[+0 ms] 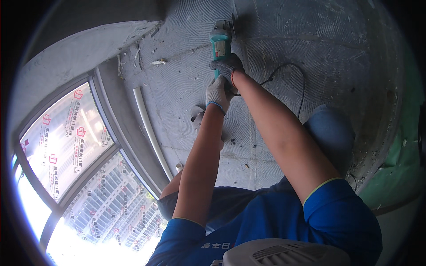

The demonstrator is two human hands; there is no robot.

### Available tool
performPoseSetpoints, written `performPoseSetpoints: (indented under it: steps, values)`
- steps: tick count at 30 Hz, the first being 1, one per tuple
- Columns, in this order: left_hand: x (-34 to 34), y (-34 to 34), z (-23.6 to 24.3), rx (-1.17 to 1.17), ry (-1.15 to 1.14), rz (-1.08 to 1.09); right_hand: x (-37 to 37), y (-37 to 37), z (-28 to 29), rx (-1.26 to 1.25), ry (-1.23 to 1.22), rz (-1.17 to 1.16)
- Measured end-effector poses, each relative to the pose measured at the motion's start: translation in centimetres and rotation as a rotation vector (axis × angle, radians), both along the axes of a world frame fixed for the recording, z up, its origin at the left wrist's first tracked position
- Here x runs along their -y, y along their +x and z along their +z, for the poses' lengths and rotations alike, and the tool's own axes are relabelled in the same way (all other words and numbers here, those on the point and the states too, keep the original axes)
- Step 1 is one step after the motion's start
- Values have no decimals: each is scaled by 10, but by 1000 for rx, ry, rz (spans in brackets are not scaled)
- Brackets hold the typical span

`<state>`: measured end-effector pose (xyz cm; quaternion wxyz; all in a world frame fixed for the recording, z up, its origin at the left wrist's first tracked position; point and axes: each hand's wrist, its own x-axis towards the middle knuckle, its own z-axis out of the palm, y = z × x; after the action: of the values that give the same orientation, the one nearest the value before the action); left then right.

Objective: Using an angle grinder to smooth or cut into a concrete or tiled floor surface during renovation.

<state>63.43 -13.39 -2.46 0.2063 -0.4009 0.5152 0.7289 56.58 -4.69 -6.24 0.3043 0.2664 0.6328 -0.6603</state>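
A teal angle grinder [221, 48] with a grey metal head points away from me over a grey floor [284, 48] marked by curved, combed ridges. Its thin cutting disc [234, 25] is seen nearly edge-on at the right of the head; whether it touches the floor I cannot tell. My right hand [228, 65], in a dark glove, wraps round the middle of the body. Closer to me, my left hand [217, 93] in a whitish knit glove grips the rear end. A black power cord [303, 84] comes out near my hands and loops to the right.
A white pipe [151, 131] lies along the left side, beside a window [73, 137] with printed film on its panes. Debris [158, 62] is scattered at the far left. Green sheeting [399, 146] hangs at the right edge. My bent knee [330, 135] is beside my right arm.
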Motion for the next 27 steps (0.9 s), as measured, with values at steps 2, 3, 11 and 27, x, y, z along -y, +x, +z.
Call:
performPoseSetpoints:
  steps: [2,3,11,27]
  values:
    - [-5,-2,3,14,-17,5,-3,-2,-4,2,0,7]
    - [-8,-4,4,26,-31,4,-4,-2,-7,2,2,8]
    - [7,-11,-6,4,-32,25,-2,-12,12,102,-14,35]
    - [13,2,-13,42,39,-58,12,3,-8,101,7,12]
